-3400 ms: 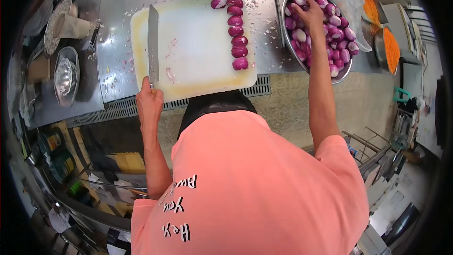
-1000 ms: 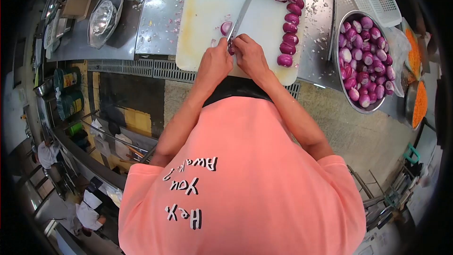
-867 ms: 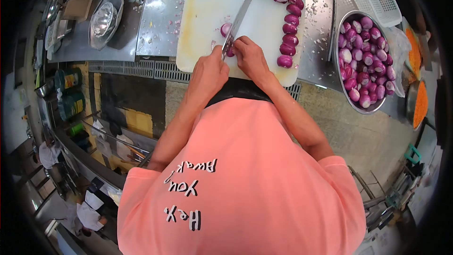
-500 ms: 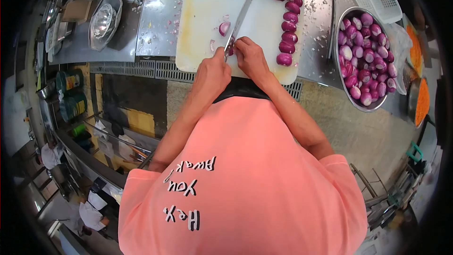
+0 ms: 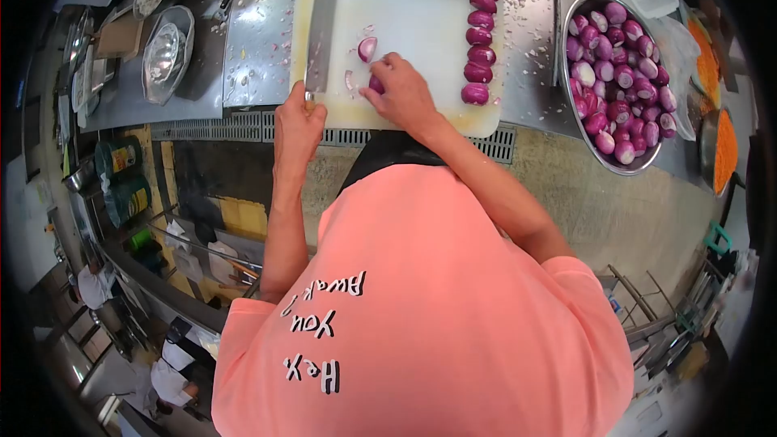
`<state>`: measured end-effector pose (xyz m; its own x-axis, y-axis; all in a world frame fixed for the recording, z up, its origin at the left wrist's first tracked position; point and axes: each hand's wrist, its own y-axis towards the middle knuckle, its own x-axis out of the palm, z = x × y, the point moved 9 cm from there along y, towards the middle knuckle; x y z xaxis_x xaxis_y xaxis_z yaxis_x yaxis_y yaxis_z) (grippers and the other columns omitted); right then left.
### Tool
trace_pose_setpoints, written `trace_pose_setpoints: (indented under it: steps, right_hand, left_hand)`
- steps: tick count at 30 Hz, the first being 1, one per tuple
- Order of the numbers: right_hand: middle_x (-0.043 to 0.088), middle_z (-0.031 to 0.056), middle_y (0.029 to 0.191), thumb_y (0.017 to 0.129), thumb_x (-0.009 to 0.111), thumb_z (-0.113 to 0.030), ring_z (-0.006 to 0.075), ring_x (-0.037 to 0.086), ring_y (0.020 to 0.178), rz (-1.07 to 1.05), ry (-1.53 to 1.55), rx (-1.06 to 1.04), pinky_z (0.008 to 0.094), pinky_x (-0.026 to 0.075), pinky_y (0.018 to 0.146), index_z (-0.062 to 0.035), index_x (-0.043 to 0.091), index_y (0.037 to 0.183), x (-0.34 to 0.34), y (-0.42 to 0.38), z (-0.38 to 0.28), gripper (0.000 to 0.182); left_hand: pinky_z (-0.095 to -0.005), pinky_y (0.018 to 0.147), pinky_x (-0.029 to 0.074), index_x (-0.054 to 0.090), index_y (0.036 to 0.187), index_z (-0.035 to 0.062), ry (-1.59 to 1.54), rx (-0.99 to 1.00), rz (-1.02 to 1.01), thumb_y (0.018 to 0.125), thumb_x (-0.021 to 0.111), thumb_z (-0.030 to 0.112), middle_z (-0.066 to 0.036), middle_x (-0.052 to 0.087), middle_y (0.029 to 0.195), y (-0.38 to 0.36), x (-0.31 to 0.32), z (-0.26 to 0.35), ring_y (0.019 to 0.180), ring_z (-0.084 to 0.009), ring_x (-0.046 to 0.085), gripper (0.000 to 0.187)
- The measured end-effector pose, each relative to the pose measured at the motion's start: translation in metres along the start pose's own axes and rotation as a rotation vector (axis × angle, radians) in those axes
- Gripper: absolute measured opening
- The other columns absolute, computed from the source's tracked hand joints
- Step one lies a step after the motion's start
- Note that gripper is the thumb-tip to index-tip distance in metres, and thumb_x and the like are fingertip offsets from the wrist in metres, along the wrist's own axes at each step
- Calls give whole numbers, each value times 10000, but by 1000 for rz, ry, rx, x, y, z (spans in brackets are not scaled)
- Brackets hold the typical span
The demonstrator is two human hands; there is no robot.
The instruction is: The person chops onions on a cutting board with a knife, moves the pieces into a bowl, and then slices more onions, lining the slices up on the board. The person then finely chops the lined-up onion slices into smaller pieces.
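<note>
gripped the knife [image 5: 320, 28] in the left hand [image 5: 298, 125], fingers shut tight round the handle, blade up off to the side of the cutting board [image 5: 413, 0]. pressed the right hand [image 5: 401, 95] on a small onion piece [image 5: 376, 83] near the front edge of the board, fingers curled close on it. looked wise to tuck the fingertips back and lay the flat side down before cutting. could not see most of that piece under the hand, nor the handle inside the fist.
</note>
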<state>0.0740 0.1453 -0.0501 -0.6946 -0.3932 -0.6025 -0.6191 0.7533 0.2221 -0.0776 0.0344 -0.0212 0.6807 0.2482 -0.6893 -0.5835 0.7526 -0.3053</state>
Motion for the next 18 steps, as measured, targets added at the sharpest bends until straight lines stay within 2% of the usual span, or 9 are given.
trace_pose_setpoints:
  steps: [4, 6, 7, 9, 11, 13, 15, 16, 18]
  right_hand:
    - [601, 168, 984, 754, 651, -32, 360, 602, 911, 29, -111, -57, 435, 508, 796, -49, 670, 952, 0, 20, 22, 199]
    - [622, 166, 940, 747, 618, 15, 366, 607, 896, 114, -147, -45, 436, 507, 796, -49, 694, 883, -28, 47, 50, 169]
    - [613, 194, 985, 705, 576, 55, 388, 580, 920, 134, -158, -81, 453, 502, 799, -35, 691, 880, -45, 62, 61, 228]
    - [644, 180, 971, 693, 597, 54, 372, 610, 944, 160, -326, -13, 449, 516, 795, -42, 712, 909, -74, 89, 93, 263]
    - [650, 178, 959, 684, 607, 51, 369, 608, 948, 216, -380, -8, 437, 513, 814, -42, 717, 913, -88, 98, 82, 271]
    - [653, 156, 1000, 710, 672, 26, 356, 620, 969, 206, -317, -188, 428, 504, 843, -57, 711, 965, -77, 97, 52, 271]
    - [643, 159, 1037, 751, 698, -35, 366, 604, 995, 71, -88, -260, 415, 494, 883, -33, 684, 1008, -36, 86, 23, 258]
    - [642, 154, 1036, 763, 706, -66, 358, 600, 1007, -86, -11, -232, 414, 495, 885, -38, 685, 1015, -18, 78, 2, 254]
    - [636, 149, 1039, 761, 704, -96, 346, 599, 1010, -112, -116, -184, 417, 502, 871, -42, 688, 1006, 6, 62, -11, 251]
  left_hand:
    - [-458, 569, 448, 495, 983, -36, -35, -66, 23, 826, 541, 47, -197, 543, 599, 2, 7, -20, 511, -367, 495, 183]
    - [-467, 587, 450, 511, 1014, -36, 34, 111, 56, 816, 541, 48, -216, 557, 622, 2, 8, -18, 543, -388, 531, 217]
    - [-467, 587, 450, 511, 1014, -36, 24, 102, 70, 816, 541, 48, -216, 557, 622, 2, 7, -20, 543, -388, 531, 217]
    - [-367, 475, 412, 543, 1093, 3, 3, 96, 55, 826, 554, 56, -77, 497, 567, 0, 11, -18, 465, -174, 481, 272]
    - [-377, 486, 419, 544, 1091, 5, 12, 113, 82, 822, 551, 59, -95, 512, 570, -2, 9, -12, 466, -193, 493, 274]
    - [-386, 498, 425, 545, 1090, 7, 26, 128, 101, 819, 548, 63, -114, 526, 574, -3, 8, -13, 468, -213, 505, 276]
    - [-397, 485, 417, 540, 1083, -1, 62, 135, 102, 818, 547, 69, -138, 540, 578, 0, 9, -17, 453, -230, 503, 275]
    - [-397, 485, 417, 540, 1083, -1, 61, 135, 105, 818, 547, 69, -138, 540, 578, 0, 8, -16, 453, -230, 503, 275]
    - [-401, 483, 419, 540, 1076, -8, 44, 107, 92, 817, 546, 68, -131, 527, 564, -1, 8, -16, 448, -227, 505, 270]
